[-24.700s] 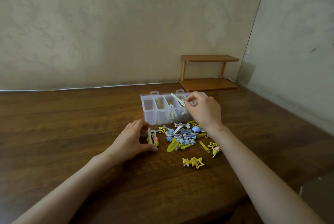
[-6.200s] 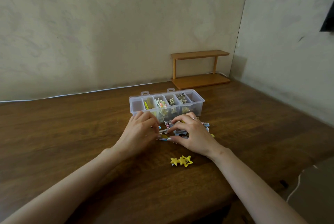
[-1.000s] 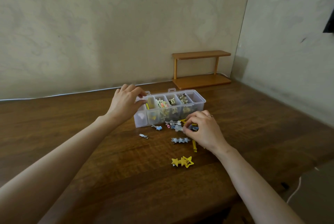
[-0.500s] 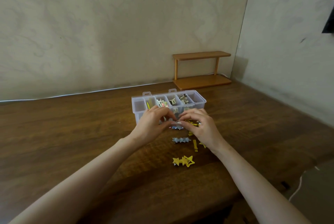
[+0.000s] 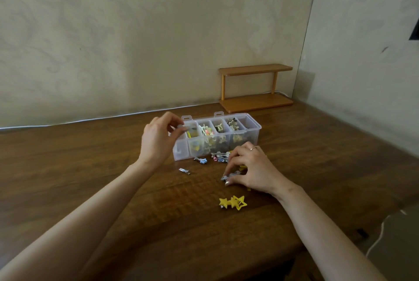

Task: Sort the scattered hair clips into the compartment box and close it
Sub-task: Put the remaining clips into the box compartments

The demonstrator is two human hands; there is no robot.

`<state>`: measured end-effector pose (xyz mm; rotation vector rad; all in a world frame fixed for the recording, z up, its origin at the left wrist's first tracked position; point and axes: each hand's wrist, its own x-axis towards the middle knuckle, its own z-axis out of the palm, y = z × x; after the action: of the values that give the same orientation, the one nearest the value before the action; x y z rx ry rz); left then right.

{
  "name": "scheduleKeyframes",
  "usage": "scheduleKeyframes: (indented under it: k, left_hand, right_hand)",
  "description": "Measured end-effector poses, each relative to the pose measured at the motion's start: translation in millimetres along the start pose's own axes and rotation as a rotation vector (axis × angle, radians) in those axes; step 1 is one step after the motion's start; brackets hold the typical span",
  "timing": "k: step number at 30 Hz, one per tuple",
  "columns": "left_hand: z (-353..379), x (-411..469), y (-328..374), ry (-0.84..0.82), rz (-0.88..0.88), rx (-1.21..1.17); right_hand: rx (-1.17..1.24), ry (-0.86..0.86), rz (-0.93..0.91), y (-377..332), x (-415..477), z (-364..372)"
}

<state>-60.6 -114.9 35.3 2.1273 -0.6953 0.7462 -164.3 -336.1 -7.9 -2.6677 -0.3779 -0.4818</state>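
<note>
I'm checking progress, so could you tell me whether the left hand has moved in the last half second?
Yes: the left hand rose from beside the right hand to the box's left end.

Translucent plastic compartment box [image 5: 255,132], glossy yellow star clip [image 5: 233,202], grained wood table [image 5: 90,167].

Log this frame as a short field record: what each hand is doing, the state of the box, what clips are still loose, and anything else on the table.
left hand: raised over the left end of the compartment box, fingertips pinching a small pale piece
right hand: on the table, grip on a grey-blue clip
box state: open, several compartments hold clips
loose clips: yellow star clip nearest the camera, small silver clip, a small cluster by the box front
other: wooden shelf at the back of the wooden table
</note>
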Motion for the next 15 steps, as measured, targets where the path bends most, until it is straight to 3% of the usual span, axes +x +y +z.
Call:
scheduleKeyframes:
  k: [5,12,15]
  left_hand:
    - [-5.6,22.3,-19.6,0.055,-0.071,0.108]
    - [-1.7,46.4,-33.4,-0.299,0.022,0.355]
    - [0.8,45.6,-27.2,-0.311,0.068,0.391]
  right_hand:
    - [0.037,0.09,0.015,-1.5,0.4,2.9]
    - [0.087,0.162,0.09,-5.6,-1.6,0.0]
    - [0.096,0.16,0.078,-6.1,-1.3,0.5]
